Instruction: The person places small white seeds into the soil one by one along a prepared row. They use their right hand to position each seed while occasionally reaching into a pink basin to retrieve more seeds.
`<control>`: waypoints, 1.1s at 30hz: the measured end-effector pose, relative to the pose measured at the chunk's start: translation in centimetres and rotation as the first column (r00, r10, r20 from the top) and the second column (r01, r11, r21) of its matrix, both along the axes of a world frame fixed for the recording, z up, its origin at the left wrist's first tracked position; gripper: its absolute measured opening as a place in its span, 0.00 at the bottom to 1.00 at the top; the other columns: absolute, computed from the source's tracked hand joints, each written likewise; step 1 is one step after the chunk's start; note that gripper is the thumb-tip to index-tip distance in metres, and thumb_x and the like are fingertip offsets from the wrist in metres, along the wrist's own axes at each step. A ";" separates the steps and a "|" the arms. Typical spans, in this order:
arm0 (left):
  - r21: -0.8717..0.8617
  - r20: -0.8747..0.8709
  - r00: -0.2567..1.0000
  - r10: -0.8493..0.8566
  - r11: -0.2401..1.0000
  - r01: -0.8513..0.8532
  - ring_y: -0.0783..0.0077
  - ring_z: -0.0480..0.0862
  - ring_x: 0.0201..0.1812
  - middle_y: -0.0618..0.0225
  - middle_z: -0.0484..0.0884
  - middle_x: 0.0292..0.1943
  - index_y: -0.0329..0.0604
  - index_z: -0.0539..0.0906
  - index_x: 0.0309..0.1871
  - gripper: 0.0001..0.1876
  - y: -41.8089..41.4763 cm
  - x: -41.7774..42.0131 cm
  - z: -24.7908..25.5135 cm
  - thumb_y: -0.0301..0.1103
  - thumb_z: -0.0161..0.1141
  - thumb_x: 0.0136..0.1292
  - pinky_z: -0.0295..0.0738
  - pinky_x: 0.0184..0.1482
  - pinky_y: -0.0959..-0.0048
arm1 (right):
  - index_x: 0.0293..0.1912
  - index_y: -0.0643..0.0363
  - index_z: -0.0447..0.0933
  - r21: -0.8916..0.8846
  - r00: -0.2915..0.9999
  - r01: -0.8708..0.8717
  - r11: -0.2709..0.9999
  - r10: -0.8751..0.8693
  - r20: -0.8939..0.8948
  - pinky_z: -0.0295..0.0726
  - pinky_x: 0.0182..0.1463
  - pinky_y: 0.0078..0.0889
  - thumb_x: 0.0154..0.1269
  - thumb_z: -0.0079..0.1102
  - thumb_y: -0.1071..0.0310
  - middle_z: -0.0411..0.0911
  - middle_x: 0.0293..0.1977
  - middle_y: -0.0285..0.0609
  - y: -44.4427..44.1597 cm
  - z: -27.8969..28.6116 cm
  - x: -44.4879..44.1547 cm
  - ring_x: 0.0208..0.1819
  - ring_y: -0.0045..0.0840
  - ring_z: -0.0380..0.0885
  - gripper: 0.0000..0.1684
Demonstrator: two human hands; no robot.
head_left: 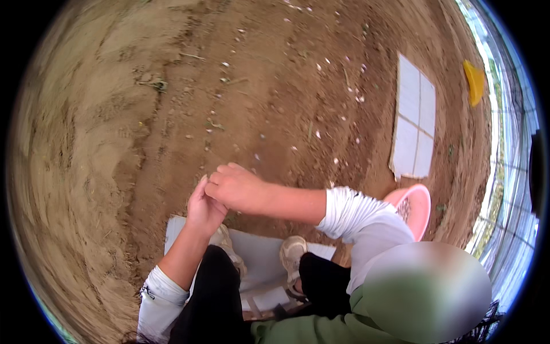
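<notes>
My left hand [205,211] is cupped with its palm turned up, above the brown soil [275,112]. Over its fingers lies my right hand [236,188], back upward and fingers curled, so the two touch. Whatever may be between them is hidden. Small whitish and purplish pieces that look like garlic cloves [318,134] lie scattered in rough rows on the soil beyond the hands. Beside my right sleeve stands a pink plastic basin [422,208], partly covered by the arm, with many small pale pieces inside.
My shoes [294,253] rest on a pale board [258,245]. A white panel with tape-like cross lines [416,116] lies on the ground at right. Farther right are a yellow object [474,83] and a translucent sheet wall with a grid [511,172]. A raised soil bank [86,142] runs along the left.
</notes>
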State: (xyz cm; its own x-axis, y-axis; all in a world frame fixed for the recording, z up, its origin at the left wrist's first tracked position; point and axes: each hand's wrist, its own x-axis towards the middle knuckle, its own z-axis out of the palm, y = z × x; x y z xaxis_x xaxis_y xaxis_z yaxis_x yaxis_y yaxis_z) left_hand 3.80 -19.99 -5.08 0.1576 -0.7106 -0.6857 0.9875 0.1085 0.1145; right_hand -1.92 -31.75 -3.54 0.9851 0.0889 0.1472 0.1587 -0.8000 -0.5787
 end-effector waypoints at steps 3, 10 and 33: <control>-0.029 0.026 0.992 -0.122 0.992 0.122 0.70 0.73 0.47 0.65 0.74 0.44 0.43 0.70 0.45 0.17 -1.4 -2.6 1.5 0.42 0.35 0.64 0.68 0.49 0.68 | 0.24 0.55 0.70 0.022 1.000 0.020 1.000 -0.020 0.006 0.67 0.33 0.30 0.40 0.52 0.68 0.70 0.23 0.37 -1.2 1.7 -3.4 0.30 0.28 0.69 0.05; 0.086 -0.013 0.857 -0.515 0.854 0.514 0.72 0.79 0.31 0.66 0.78 0.33 0.40 0.73 0.41 0.14 1.5 -8.3 -0.8 0.39 0.39 0.64 0.76 0.31 0.74 | 0.23 0.56 0.69 0.223 0.951 0.303 0.926 -0.279 -0.134 0.67 0.31 0.34 0.42 0.52 0.68 0.70 0.22 0.39 2.6 0.0 -12.8 0.28 0.34 0.69 0.05; 0.295 0.154 0.742 -0.652 0.747 0.595 0.78 0.76 0.25 0.67 0.77 0.27 0.36 0.74 0.40 0.11 2.5 -8.0 -2.7 0.33 0.44 0.62 0.71 0.24 0.81 | 0.30 0.59 0.72 0.215 0.610 0.772 0.598 -0.602 -0.515 0.73 0.34 0.35 0.49 0.52 0.71 0.73 0.24 0.48 -0.2 -5.4 -18.1 0.29 0.38 0.74 0.05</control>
